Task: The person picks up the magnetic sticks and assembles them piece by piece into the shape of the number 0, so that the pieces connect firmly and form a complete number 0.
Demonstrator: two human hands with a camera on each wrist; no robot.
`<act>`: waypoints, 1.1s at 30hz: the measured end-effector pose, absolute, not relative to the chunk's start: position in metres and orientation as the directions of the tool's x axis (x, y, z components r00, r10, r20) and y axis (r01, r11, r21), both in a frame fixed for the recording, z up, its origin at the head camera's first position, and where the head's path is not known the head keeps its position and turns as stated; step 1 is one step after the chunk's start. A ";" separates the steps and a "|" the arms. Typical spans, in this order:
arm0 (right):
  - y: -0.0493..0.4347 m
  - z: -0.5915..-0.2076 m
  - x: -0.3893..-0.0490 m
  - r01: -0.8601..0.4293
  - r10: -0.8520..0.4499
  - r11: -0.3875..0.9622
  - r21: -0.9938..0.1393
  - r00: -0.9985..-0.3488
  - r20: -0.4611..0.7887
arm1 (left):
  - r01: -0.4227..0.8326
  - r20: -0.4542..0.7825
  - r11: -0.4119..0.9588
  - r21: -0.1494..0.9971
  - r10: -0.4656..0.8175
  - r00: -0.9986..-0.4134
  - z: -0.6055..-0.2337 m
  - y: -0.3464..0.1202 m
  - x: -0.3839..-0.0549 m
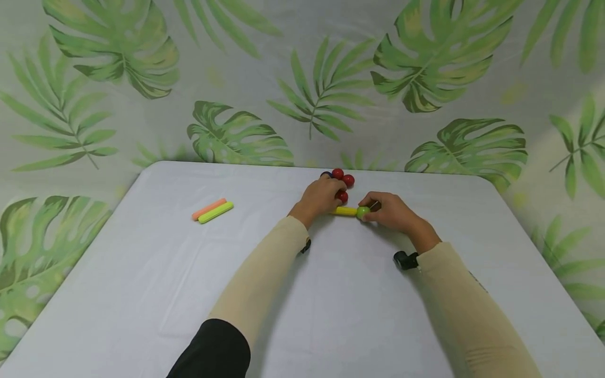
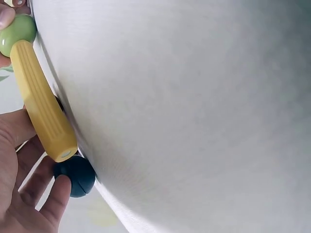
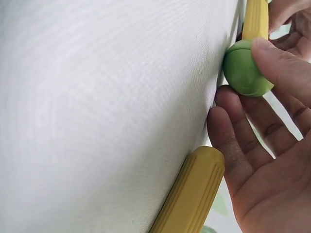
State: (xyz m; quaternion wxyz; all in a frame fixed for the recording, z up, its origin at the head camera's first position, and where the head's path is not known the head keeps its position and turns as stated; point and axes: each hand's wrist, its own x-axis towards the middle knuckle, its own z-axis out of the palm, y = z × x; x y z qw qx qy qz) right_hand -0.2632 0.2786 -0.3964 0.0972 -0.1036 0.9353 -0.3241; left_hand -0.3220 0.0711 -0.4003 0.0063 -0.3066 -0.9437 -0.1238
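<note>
My right hand point(image 1: 392, 211) pinches a green ball point(image 3: 245, 70) between thumb and fingers. A yellow stick point(image 2: 43, 102) meets the green ball at one end; its other end, showing a small pale disc, lies beside my left hand point(image 1: 321, 195). In the left wrist view, the fingers of my left hand curl round a dark blue ball point(image 2: 77, 177) close to that stick end, while the thumb passes behind the stick. Red balls point(image 1: 348, 181) lie just past my left fingers, partly hidden by them. A second yellow stick point(image 3: 192, 194) is below my right hand in the right wrist view.
On the left of the white-covered table point(image 1: 142, 262) lie an orange stick point(image 1: 209, 208) and a yellow-green stick point(image 1: 216, 212) side by side. A leaf-patterned cloth point(image 1: 331, 79) hangs behind the table's back edge.
</note>
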 end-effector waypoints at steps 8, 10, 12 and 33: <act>0.274 -0.395 -0.263 -0.134 -0.260 0.774 -0.620 -0.958 -0.118 | 0.597 0.130 0.771 0.221 0.584 -0.801 -0.400 0.063 -0.321; 0.273 -0.395 -0.262 -0.139 -0.263 0.772 -0.621 -0.958 -0.113 | 0.600 0.135 0.768 0.225 0.585 -0.800 -0.399 0.062 -0.321; 0.272 -0.395 -0.262 -0.141 -0.265 0.769 -0.623 -0.958 -0.109 | 0.599 0.134 0.767 0.230 0.585 -0.800 -0.398 0.060 -0.320; 0.278 -0.396 -0.263 -0.098 -0.230 0.791 -0.604 -0.962 -0.145 | 0.430 0.086 0.684 0.590 0.476 -0.875 -0.381 -0.041 -0.314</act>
